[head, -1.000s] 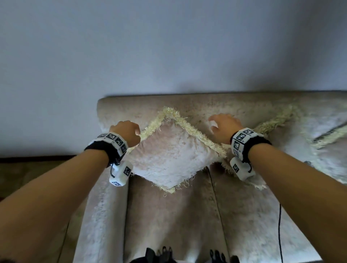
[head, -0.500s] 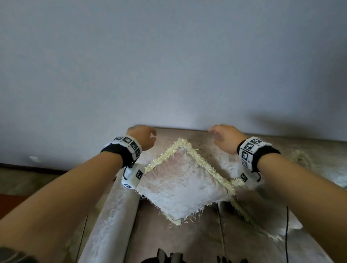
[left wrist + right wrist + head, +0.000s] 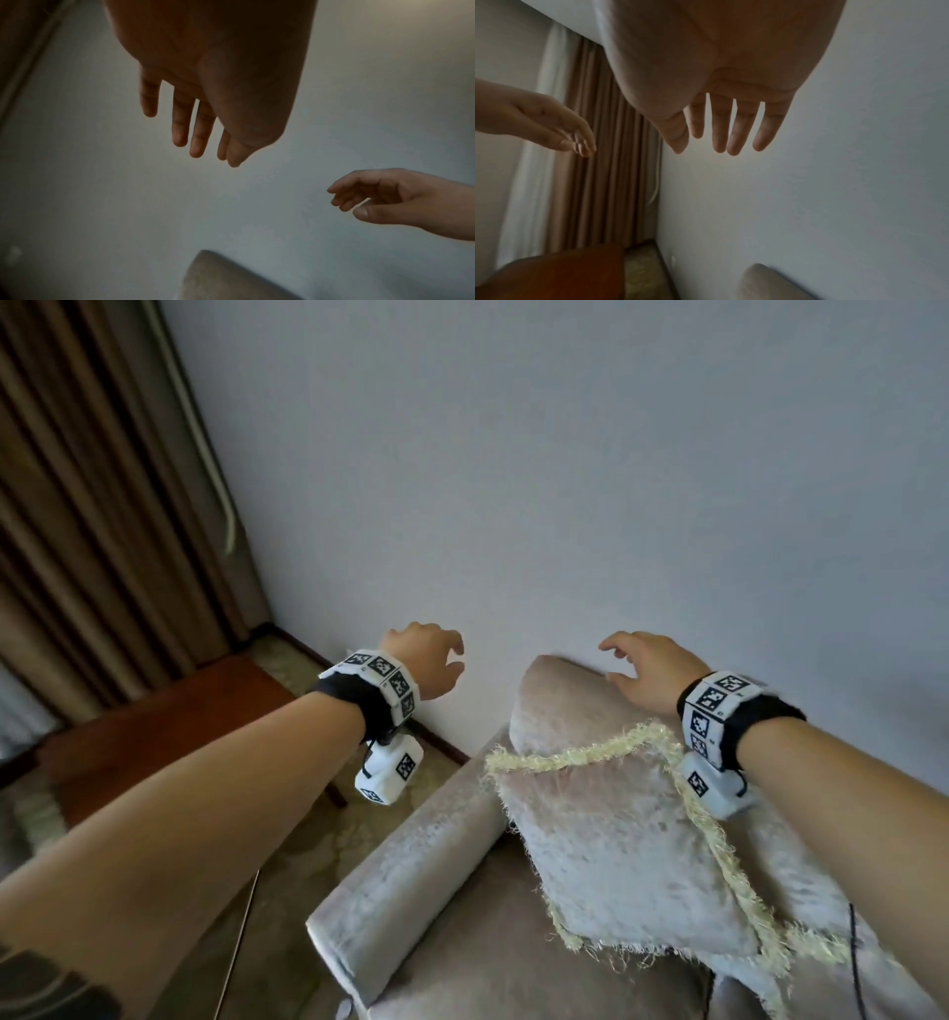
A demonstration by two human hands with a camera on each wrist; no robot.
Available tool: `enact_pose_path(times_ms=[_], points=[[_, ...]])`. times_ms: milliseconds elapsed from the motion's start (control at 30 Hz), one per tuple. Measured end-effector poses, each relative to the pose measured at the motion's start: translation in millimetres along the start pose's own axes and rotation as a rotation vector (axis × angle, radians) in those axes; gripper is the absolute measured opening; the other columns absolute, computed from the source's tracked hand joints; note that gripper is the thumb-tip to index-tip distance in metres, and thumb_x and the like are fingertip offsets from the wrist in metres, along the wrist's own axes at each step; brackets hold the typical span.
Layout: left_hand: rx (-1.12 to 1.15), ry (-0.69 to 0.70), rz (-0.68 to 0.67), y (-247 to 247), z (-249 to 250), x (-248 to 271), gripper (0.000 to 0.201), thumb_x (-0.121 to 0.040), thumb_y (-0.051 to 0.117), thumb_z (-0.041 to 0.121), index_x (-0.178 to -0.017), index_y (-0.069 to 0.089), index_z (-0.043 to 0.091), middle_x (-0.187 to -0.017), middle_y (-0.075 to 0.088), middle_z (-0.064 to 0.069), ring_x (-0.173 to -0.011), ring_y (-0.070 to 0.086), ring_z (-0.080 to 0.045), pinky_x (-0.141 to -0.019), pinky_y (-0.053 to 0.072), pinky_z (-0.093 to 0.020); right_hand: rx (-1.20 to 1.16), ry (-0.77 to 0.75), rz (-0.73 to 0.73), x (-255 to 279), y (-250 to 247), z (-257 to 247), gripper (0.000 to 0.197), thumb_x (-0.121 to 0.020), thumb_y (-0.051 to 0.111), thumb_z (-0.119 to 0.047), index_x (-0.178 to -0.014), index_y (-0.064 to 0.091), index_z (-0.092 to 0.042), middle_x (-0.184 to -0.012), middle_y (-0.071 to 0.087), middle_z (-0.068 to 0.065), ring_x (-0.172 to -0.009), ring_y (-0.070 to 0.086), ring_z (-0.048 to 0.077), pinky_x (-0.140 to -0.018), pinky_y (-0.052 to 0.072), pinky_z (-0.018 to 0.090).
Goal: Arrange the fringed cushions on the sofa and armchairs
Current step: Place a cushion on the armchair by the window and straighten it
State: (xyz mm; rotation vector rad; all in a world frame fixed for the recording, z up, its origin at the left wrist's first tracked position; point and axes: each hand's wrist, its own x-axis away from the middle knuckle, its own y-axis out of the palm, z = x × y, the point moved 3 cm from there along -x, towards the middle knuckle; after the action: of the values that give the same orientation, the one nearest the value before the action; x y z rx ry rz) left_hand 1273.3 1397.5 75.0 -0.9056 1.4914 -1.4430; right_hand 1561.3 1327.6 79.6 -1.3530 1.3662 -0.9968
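Observation:
A pale plush cushion (image 3: 621, 860) with a yellow-cream fringe leans diamond-wise in the left corner of the beige sofa (image 3: 411, 891), against its backrest. My left hand (image 3: 441, 665) hovers in the air left of the sofa's back corner, fingers loose and holding nothing; the left wrist view shows its fingers (image 3: 180, 121) straight. My right hand (image 3: 637, 665) floats above the backrest top, fingers relaxed and empty, with its fingers (image 3: 721, 130) spread in the right wrist view. Neither hand touches the cushion.
A grey wall (image 3: 565, 480) rises behind the sofa. Brown curtains (image 3: 102, 505) hang at the left. A reddish wooden side table (image 3: 169, 721) stands on the patterned floor beside the sofa's armrest (image 3: 405, 880). A thin black cable (image 3: 855, 963) hangs at the right.
Both hands have let go of the cushion and lifted up and away. The head view has swung left, and the curtains and side table now show.

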Motion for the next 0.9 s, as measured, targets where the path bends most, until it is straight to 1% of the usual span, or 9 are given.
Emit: enact_pose_path(times_ms=[167, 333, 433, 500, 567, 667, 733, 800, 900], points=[[-0.001, -0.223, 0.082, -36, -104, 64, 0.031, -0.091, 0.047, 0.045, -0.118, 0.057, 0.035, -0.114, 0.063, 0.007, -0.107, 0.058, -0.021, -0.091, 0.046, -0.038, 0.001, -0.236, 0.008, -42, 7, -129, 0.043, -0.092, 0.057, -0.036, -0.133, 0.048, -0.028, -0.127, 0.057, -0.001, -0.111, 0.055, 0.02, -0.091, 0.048, 0.038], [-0.005, -0.414, 0.123, -57, -216, 152, 0.031, -0.091, 0.046, 0.044, -0.118, 0.057, 0.034, -0.111, 0.06, 0.004, -0.108, 0.056, -0.023, -0.09, 0.043, -0.042, -0.029, -0.445, 0.02, -68, 26, -279, 0.042, -0.09, 0.058, -0.035, -0.131, 0.051, -0.025, -0.126, 0.059, 0.0, -0.113, 0.055, 0.021, -0.092, 0.047, 0.037], [-0.015, -0.53, 0.119, -61, -286, 217, 0.031, -0.092, 0.045, 0.047, -0.119, 0.056, 0.035, -0.112, 0.059, 0.004, -0.108, 0.055, -0.022, -0.092, 0.043, -0.043, -0.044, -0.561, 0.004, -68, 50, -372, 0.042, -0.091, 0.058, -0.034, -0.131, 0.051, -0.025, -0.126, 0.059, 0.001, -0.115, 0.055, 0.022, -0.092, 0.047, 0.038], [-0.031, -0.6, 0.114, -63, -333, 260, 0.031, -0.092, 0.045, 0.047, -0.118, 0.056, 0.036, -0.112, 0.059, 0.004, -0.108, 0.054, -0.022, -0.091, 0.043, -0.043, -0.051, -0.617, -0.016, -65, 69, -431, 0.042, -0.091, 0.057, -0.037, -0.132, 0.05, -0.027, -0.128, 0.058, -0.001, -0.116, 0.055, 0.022, -0.092, 0.048, 0.039], [-0.053, -0.674, 0.108, -65, -378, 303, 0.029, -0.092, 0.044, 0.047, -0.115, 0.058, 0.036, -0.111, 0.059, 0.004, -0.107, 0.055, -0.023, -0.09, 0.043, -0.043, -0.061, -0.674, -0.022, -63, 90, -489, 0.042, -0.091, 0.056, -0.039, -0.131, 0.05, -0.029, -0.129, 0.057, -0.003, -0.116, 0.055, 0.021, -0.09, 0.048, 0.036], [-0.077, -0.794, 0.116, -67, -437, 368, 0.027, -0.09, 0.047, 0.046, -0.111, 0.06, 0.036, -0.11, 0.058, 0.004, -0.109, 0.055, -0.024, -0.092, 0.042, -0.043, -0.096, -0.761, -0.028, -58, 115, -574, 0.041, -0.091, 0.056, -0.039, -0.131, 0.05, -0.03, -0.128, 0.057, -0.006, -0.114, 0.055, 0.018, -0.083, 0.045, 0.031], [-0.087, -0.867, 0.107, -66, -470, 412, 0.029, -0.089, 0.049, 0.045, -0.114, 0.059, 0.036, -0.114, 0.06, 0.003, -0.109, 0.056, -0.025, -0.092, 0.044, -0.043, -0.13, -0.805, -0.055, -51, 130, -628, 0.041, -0.09, 0.056, -0.039, -0.13, 0.05, -0.03, -0.126, 0.056, -0.007, -0.113, 0.056, 0.018, -0.084, 0.047, 0.033], [-0.072, -0.949, 0.09, -62, -503, 453, 0.031, -0.087, 0.05, 0.045, -0.115, 0.059, 0.036, -0.115, 0.061, 0.002, -0.105, 0.058, -0.025, -0.09, 0.047, -0.042, -0.144, -0.851, -0.087, -45, 146, -679, 0.04, -0.09, 0.056, -0.039, -0.129, 0.051, -0.031, -0.124, 0.056, -0.009, -0.112, 0.056, 0.016, -0.084, 0.048, 0.034], [-0.058, -1.042, 0.104, -53, -549, 505, 0.036, -0.084, 0.042, 0.045, -0.112, 0.062, 0.035, -0.111, 0.063, -0.001, -0.094, 0.058, -0.024, -0.084, 0.052, -0.04, -0.121, -0.938, -0.134, -39, 174, -750, 0.04, -0.089, 0.056, -0.04, -0.128, 0.051, -0.032, -0.125, 0.057, -0.007, -0.113, 0.055, 0.018, -0.086, 0.047, 0.035]])
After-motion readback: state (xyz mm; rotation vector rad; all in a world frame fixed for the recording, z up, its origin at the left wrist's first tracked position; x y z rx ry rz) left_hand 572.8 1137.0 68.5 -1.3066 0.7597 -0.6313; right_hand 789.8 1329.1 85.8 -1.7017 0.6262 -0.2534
